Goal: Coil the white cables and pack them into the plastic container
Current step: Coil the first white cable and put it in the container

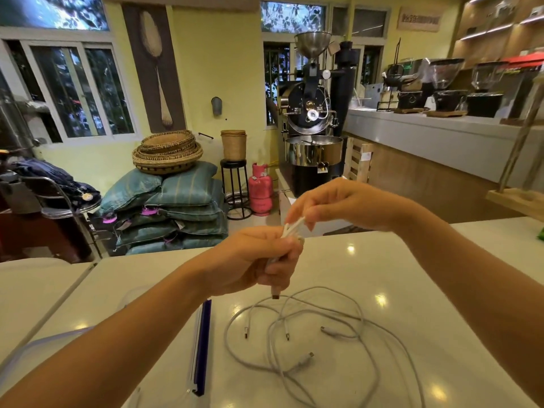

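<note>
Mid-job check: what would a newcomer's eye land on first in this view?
First, the two hands raised mid-frame: the left hand grips a bunched white cable while the right hand pinches one strand of it. Below them, loose white cables sprawl in a tangle on the glossy white table. Behind, a big black coffee roaster stands by the far wall.

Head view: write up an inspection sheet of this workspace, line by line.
Surface: glossy white table top, lamp reflections.
Job's things: clear plastic container with dark blue edge strip, partly behind the left forearm.
Clutter: green item at the table's right edge, cropped.
Hands: left hand grips a coiled white cable bundle; right hand pinches its strand.
Cables: loose white cables tangled on the table, uncoiled.
Surroundings: black coffee roaster, pink gas cylinder, stacked teal sacks.
</note>
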`<state>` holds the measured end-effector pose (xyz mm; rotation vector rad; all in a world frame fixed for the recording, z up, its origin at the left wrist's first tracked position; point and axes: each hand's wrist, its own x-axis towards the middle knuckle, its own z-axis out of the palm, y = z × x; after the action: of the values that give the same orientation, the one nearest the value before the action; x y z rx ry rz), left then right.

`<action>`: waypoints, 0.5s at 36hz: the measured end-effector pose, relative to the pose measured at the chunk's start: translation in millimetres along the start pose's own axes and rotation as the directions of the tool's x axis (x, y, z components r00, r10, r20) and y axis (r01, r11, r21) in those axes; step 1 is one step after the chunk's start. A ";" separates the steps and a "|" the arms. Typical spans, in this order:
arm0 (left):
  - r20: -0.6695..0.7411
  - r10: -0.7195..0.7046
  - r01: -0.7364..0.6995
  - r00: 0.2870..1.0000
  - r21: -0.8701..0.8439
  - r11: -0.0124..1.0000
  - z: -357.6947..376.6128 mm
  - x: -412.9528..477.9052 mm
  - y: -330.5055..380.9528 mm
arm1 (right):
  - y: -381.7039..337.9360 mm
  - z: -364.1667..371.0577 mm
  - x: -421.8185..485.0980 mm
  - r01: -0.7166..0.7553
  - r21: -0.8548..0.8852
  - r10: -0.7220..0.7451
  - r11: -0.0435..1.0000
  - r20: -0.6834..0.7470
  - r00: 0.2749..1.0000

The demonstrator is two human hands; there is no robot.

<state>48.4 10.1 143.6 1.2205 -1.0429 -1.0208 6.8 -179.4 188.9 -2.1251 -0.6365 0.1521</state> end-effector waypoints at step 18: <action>-0.197 -0.044 0.018 0.979 -0.134 0.991 -13.0 6.1 -1.2 | 43.2 47.2 14.7 0.028 0.734 0.196 0.679 -0.218 0.956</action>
<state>62.3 6.8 142.1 1.2073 -0.7906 -0.9538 20.4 -158.3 128.2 -1.3419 -0.2297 0.1247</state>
